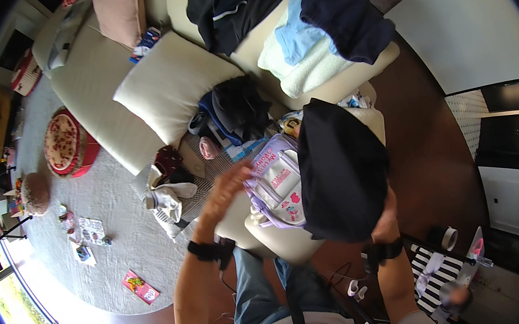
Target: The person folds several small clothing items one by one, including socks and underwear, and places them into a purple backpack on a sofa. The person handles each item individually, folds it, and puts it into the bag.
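My right hand (385, 219) grips the lower right edge of a black cloth item (343, 171), perhaps a garment, held up over the sofa's end. Behind it, partly hidden, a lilac and clear children's bag (279, 184) with printed writing and pink figures rests on the sofa. My left hand (234, 177), blurred and with fingers extended, is at the bag's left edge; no object shows in it. Beyond the bag lies a pile of dark clothes (238, 108). A rolled pink cloth (209, 147) and white and dark red clothes (172, 187) lie farther left.
A cream sofa (96, 99) carries a large cushion (177, 82), a light towel (307, 76) and a navy garment (349, 22). On the grey rug (116, 218) stand a red round basket (68, 144) and a pink card (140, 287). A striped mat (431, 277) lies at lower right.
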The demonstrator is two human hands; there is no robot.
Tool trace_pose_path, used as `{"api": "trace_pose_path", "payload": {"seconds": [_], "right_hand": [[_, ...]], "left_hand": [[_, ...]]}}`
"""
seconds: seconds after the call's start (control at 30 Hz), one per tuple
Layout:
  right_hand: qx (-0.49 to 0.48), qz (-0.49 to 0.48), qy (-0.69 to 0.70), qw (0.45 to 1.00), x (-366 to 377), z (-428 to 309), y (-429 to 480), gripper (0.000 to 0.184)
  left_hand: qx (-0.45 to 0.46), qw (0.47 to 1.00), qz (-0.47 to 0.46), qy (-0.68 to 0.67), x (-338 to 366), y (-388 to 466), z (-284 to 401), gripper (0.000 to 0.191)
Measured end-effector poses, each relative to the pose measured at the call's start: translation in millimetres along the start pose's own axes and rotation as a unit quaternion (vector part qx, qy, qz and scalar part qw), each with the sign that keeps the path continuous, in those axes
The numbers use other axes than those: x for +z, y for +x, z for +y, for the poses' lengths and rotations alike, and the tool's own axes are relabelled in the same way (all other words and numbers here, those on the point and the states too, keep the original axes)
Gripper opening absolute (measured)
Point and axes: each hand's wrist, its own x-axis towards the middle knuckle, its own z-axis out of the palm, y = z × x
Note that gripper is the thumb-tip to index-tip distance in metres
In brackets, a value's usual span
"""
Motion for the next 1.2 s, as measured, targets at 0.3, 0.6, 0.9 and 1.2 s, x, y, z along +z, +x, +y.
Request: {"api": "trace_pose_path", "payload": {"seconds": [0.3,0.6,0.9,1.2], "right_hand": [[0.056,-0.047,-0.489,0.869,120.8,-37.7,-32.2,0.032],[-0.509,-0.367,-0.739,0.244,280.3,-35.2,-83.5,0.087],[-0.445,-0.369,-0.703,0.414,301.5,-59.9,-65.1,0.015],[-0.323,-0.463,-0.491,0.664,357.7,-77.8,-123.4,0.031]], "left_hand": [[0.151,0.988,0.032,-0.002,152.4,-139.6,171.5,0.045],[0.353,0.839,0.184,0.371,185.3,-227.0,275.8,0.026],[0.255,0.832,0.363,0.334,141.5,-288.6,289.7,0.021],[0.358,0.741,0.265,0.503,190.4,-319.1,323.5,0.037]]}}
